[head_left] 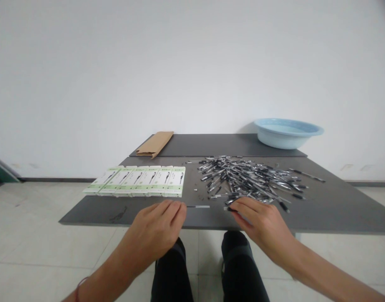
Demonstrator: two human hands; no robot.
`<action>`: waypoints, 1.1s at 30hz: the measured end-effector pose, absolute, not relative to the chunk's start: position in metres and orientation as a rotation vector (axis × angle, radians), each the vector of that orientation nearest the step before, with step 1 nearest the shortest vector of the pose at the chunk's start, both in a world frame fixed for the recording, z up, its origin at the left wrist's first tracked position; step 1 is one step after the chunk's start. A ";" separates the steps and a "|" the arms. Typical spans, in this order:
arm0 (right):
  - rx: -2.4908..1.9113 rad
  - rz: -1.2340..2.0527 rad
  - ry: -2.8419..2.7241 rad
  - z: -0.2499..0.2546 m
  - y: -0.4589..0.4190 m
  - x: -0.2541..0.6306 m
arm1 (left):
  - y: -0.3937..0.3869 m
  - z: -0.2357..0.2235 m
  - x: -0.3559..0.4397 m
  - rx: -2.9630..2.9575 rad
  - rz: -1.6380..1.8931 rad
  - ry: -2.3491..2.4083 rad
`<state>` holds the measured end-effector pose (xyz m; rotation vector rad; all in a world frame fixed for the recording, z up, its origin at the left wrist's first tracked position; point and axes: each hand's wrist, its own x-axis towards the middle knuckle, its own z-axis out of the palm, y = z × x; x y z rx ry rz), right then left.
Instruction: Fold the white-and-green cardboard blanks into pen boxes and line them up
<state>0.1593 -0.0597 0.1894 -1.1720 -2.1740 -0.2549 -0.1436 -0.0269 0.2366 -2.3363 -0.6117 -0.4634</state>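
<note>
My left hand (162, 224) is closed above the table's front edge, its fingertips pinched on a pen. The thin dark section and pale end of this pen (202, 206) point to the right; its rest is hidden by the fingers. Across a small gap, my right hand (263, 220) pinches a short dark piece (227, 209) that looks like a pen cap. Most of that piece is covered by the fingertips. Just beyond the right hand lies a large loose heap of clear and black pens (242, 176).
Several white and green pen boxes (142, 180) lie side by side at the left. A brown paper bag (156, 143) rests behind them. At the back right stands a light blue basin (282, 140). The grey table (192, 218) has its front edge close to my knees.
</note>
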 end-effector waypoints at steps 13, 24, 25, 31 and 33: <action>-1.142 -0.176 -2.182 0.189 -0.060 0.149 | -0.034 0.234 -0.131 -2.395 -0.473 -0.589; -1.237 -0.224 -2.178 0.189 -0.060 0.165 | -0.029 0.250 -0.155 -2.252 -0.370 -0.763; -1.222 -0.214 -2.175 0.188 -0.059 0.164 | -0.031 0.249 -0.152 -2.272 -0.395 -0.733; -1.142 -0.151 -2.146 0.191 -0.060 0.154 | -0.038 0.236 -0.130 -2.366 -0.508 -0.655; -1.129 -0.141 -2.147 0.190 -0.060 0.153 | -0.038 0.233 -0.127 -2.375 -0.530 -0.656</action>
